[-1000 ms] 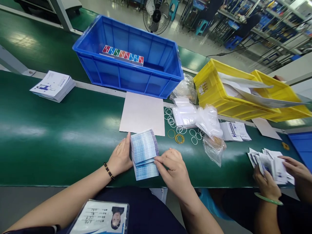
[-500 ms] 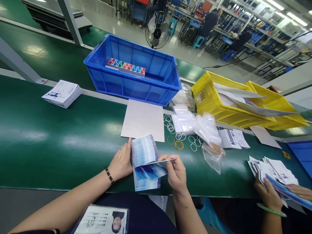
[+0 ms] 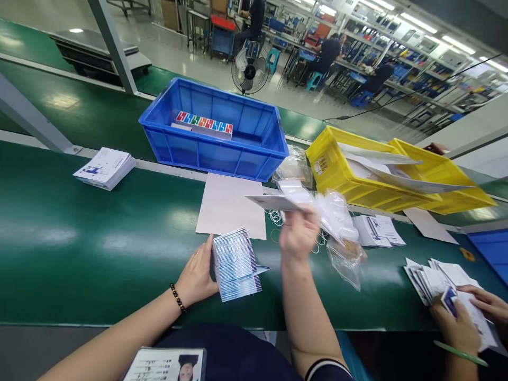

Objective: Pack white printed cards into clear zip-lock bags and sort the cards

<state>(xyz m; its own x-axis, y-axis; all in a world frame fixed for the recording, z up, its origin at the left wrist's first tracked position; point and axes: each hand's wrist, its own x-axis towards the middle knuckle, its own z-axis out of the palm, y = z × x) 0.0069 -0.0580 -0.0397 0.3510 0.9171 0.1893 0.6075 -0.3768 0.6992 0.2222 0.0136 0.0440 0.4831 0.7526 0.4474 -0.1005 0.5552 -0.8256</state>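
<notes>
My left hand (image 3: 197,271) presses along the left side of a stack of booklets (image 3: 235,259) with blue-striped edges, holding it on the green bench. One booklet in the stack sticks out at the right. My right hand (image 3: 299,233), a little blurred, is raised above the bench, gripping a thin booklet (image 3: 272,202) that looks grey-white from this side. This booklet hangs in front of a blank pale sheet (image 3: 230,206) and some white rings (image 3: 274,216).
Behind is a blue bin (image 3: 210,151) with a row of coloured boxes (image 3: 204,125). Clear plastic bags (image 3: 337,217) and yellow bins (image 3: 381,185) stand right of it. Booklets (image 3: 105,168) lie at left. At far right, a co-worker's hands (image 3: 460,323) handle papers.
My right hand has lifted a booklet away from the stack, up and to the right. My left hand stays at the stack. The camera view has tilted slightly upward.
</notes>
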